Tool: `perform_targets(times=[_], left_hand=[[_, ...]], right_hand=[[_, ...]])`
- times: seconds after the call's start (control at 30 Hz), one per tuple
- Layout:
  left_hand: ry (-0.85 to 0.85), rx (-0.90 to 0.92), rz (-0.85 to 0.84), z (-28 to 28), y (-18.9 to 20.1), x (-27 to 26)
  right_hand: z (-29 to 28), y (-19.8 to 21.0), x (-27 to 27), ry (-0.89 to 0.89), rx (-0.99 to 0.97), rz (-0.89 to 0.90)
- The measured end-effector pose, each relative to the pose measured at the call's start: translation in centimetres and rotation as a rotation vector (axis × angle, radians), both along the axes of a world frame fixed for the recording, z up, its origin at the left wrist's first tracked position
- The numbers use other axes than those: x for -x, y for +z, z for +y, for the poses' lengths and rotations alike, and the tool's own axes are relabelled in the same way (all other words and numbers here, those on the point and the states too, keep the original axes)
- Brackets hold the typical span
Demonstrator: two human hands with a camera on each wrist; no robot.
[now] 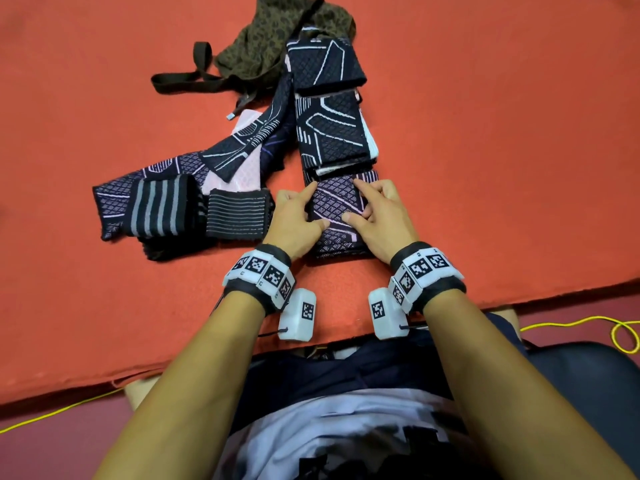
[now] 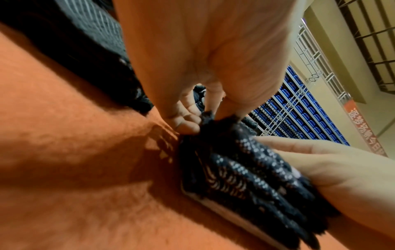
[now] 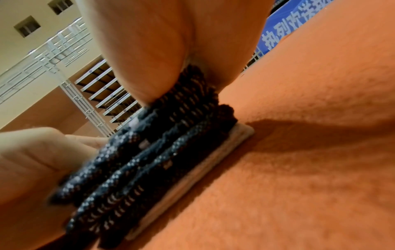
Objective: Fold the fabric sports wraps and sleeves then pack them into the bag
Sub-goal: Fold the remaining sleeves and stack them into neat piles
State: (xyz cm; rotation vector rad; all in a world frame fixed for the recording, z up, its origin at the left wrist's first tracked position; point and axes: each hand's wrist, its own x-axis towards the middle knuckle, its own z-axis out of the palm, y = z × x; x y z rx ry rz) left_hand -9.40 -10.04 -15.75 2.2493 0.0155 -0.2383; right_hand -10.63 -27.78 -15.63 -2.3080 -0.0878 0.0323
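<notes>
A dark folded sleeve (image 1: pixel 337 209) with a pale diamond pattern lies on the orange table cloth (image 1: pixel 485 133) near the front edge. My left hand (image 1: pixel 298 216) holds its left side. In the left wrist view that hand (image 2: pixel 205 116) pinches a corner of the layered sleeve (image 2: pixel 245 169). My right hand (image 1: pixel 374 209) covers its right side, index finger and thumb on top, other fingers curled. The right wrist view shows the stacked layers (image 3: pixel 149 160) running in under my right hand (image 3: pixel 192 71). The leopard-print bag (image 1: pixel 277 32) lies at the far end.
Two folded sleeves (image 1: pixel 325 64) (image 1: pixel 332 129) lie in a column between the bag and my hands. Loose unfolded sleeves (image 1: pixel 242 147) and two striped wraps (image 1: pixel 162 206) (image 1: pixel 237 214) lie to the left. The bag's dark strap (image 1: pixel 187 77) trails left. A yellow cable (image 1: pixel 623 334) runs on the floor.
</notes>
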Motion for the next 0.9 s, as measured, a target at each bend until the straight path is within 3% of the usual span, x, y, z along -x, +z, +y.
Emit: perform_targets(times=[0.23,0.4,0.53,0.73,0.9], left_hand=[[-0.043,-0.046,0.042,0.4,0.8,-0.2],[-0.068,-0.018,0.049,2.0,2.7,-1.5],[0.032,-0.01,-0.01,4.5,4.3,-3.0],[0.192,-0.102,-0.056,8.4,4.9,-5.4],[0.192,-0.178,0.097,9.9,4.2,-6.5]], right_hand=[[0.2,1.6,-0.2,-0.041,0.04,0.074],[2.3,5.0,-1.8,0.042,0.131,0.124],[5.8,7.4,-3.5,0.199,0.191,0.132],[11.5,8.1,-8.1,0.276,0.238,0.201],[14.5,7.3,-11.1,0.261,0.254,0.27]])
